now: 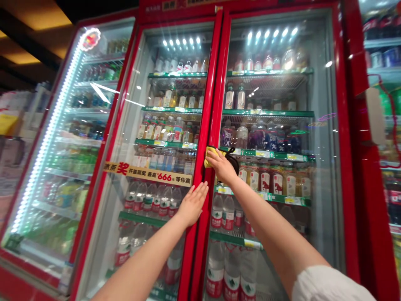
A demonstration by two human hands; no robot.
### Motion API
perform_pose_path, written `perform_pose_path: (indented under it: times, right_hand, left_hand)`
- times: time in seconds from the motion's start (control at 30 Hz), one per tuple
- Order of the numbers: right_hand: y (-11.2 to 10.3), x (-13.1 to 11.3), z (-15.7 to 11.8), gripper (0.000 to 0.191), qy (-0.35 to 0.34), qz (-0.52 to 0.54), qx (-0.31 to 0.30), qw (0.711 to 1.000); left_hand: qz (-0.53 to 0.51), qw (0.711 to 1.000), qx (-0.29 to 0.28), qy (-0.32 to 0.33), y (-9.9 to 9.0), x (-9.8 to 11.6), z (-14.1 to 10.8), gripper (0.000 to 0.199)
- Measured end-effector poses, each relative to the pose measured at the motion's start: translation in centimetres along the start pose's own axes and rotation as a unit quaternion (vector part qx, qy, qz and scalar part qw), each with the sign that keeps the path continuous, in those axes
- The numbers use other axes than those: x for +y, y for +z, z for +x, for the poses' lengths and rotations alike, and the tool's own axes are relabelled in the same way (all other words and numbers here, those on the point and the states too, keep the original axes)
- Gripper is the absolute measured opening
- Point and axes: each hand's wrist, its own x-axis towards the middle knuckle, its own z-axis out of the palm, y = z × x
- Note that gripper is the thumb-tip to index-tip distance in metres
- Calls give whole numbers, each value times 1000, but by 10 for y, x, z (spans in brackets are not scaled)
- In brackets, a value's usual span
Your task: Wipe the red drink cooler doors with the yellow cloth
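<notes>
Two red-framed glass doors of a drinks fridge stand upright before me. My right hand presses a yellow cloth against the red frame of the right door, near where the doors meet. A dark part with a black strap hangs beside the cloth, partly behind my hand. Lower and to the left, my left hand lies flat with straight fingers on the left door's edge, holding nothing. A printed strip crosses the left door just above that hand.
Bottled drinks fill several shelves behind the glass. Another lit fridge stands on the left, and open-looking shelves with drinks are at the right edge. A pale box is fixed to the red side panel.
</notes>
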Motion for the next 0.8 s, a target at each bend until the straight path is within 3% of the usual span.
perform_pose_path:
  times: [0.13,0.23,0.33,0.43,0.57,0.63,0.7,0.8]
  right_hand:
    - [24,-17,-49,54,-4,-17,-35,999]
    - [45,-37,-97,54,-17,-32,-71,997]
    - [53,-48,-117,51,-37,-43,-88,995]
    - [39,-44,-89,46,-23,-53,-64,996]
    - [3,-31,-7,44,51,-67,-14,996]
    - [-5,-28,21,46,85,-61,6,994]
    - [1,-26,23,51,112,-53,32,992]
    - [30,-25,-20,57,127,-55,53,989]
  left_hand:
    - [0,1000,-6,-8,4,1,-19,93]
    - [4,999,23,-47,3,4,-25,87]
    - [15,997,46,-54,-3,5,-26,85]
    - [24,998,51,-40,-13,1,-22,85]
    - [25,997,67,-34,-27,-4,-11,86]
    - [20,996,80,-43,-29,-4,-6,87]
    - [12,994,95,-54,-27,-4,-3,88]
    - [-1,992,110,-67,-18,-2,-5,90]
